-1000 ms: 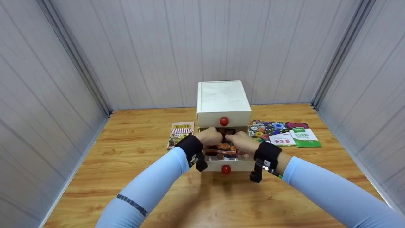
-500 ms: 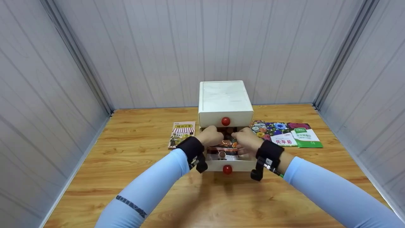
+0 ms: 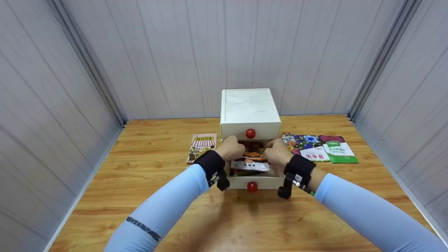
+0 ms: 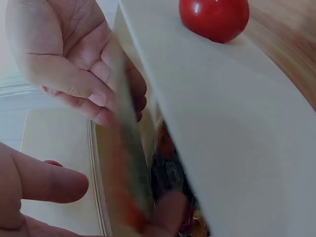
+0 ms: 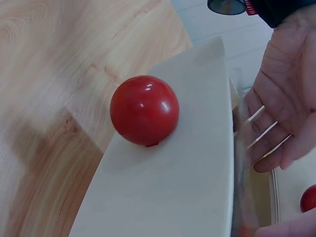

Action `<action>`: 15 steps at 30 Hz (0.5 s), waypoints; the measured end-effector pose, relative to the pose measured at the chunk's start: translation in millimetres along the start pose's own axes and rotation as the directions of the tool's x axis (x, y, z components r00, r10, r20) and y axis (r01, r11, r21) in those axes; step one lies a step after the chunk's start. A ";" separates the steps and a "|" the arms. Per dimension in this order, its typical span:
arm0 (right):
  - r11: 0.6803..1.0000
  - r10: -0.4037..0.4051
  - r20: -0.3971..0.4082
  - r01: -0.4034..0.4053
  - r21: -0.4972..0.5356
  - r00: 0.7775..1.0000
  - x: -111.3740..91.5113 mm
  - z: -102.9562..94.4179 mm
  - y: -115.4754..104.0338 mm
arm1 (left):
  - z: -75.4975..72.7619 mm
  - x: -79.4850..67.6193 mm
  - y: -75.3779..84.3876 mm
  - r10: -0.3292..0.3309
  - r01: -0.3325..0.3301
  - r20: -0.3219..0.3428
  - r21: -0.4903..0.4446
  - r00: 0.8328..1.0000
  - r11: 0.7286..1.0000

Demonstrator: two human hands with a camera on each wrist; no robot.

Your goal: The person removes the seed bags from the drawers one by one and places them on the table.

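In the head view, a seed packet [image 3: 253, 155] with orange flowers and a white label lies tilted within the pulled-out lower drawer [image 3: 235, 182] of a small white cabinet. My left hand [image 3: 231, 148] holds its left side, my right hand [image 3: 277, 152] its right. The left wrist view catches the packet [image 4: 129, 158] edge-on and blurred, with the right hand's thumb and fingers [image 4: 98, 98] on either side of it. Beneath it, another dark, flower-printed packet [image 4: 172, 173] shows inside the drawer. Part of each hand's grip is hidden.
Above the drawer, the cabinet's upper drawer with a red knob [image 3: 250, 133] is closed. A striped-awning packet [image 3: 202, 147] lies left of the cabinet. Several overlapping flower packets [image 3: 308, 140] and a green-white one [image 3: 338, 152] lie on the right. Panel walls enclose the wooden table [image 3: 157, 154].
The packet has tipped so that its white label now faces up near the drawer front. My right hand has shifted slightly right, widening the gap between the hands.
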State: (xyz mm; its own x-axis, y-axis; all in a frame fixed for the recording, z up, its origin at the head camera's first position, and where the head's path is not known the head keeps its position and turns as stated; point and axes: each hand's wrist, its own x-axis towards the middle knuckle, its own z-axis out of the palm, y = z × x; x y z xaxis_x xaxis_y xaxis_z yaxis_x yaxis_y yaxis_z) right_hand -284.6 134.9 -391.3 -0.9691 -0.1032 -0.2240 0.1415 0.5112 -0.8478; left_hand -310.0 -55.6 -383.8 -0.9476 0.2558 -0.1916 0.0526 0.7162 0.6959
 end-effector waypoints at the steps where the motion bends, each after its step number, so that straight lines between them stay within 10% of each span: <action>1: 1.000 0.008 0.004 -0.008 0.013 1.000 -0.1 -0.1 0.0 | -0.6 -0.9 0.1 -0.006 0.006 -0.006 0.007 1.000 1.000; 15: 0.951 0.129 0.167 -0.170 0.259 0.977 -5.3 -9.8 -0.3 | -6.2 -20.4 3.3 -0.136 0.135 0.005 -0.138 0.991 0.981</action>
State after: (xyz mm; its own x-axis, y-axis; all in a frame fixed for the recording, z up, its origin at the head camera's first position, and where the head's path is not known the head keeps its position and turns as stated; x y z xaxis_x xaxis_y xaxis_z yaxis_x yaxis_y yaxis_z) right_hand -281.4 143.7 -385.1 -0.8952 -0.1773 -0.4088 0.3516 0.2825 -0.8925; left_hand -292.5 -62.5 -373.3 -0.9443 0.1591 -0.2879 -0.1202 0.6478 0.7522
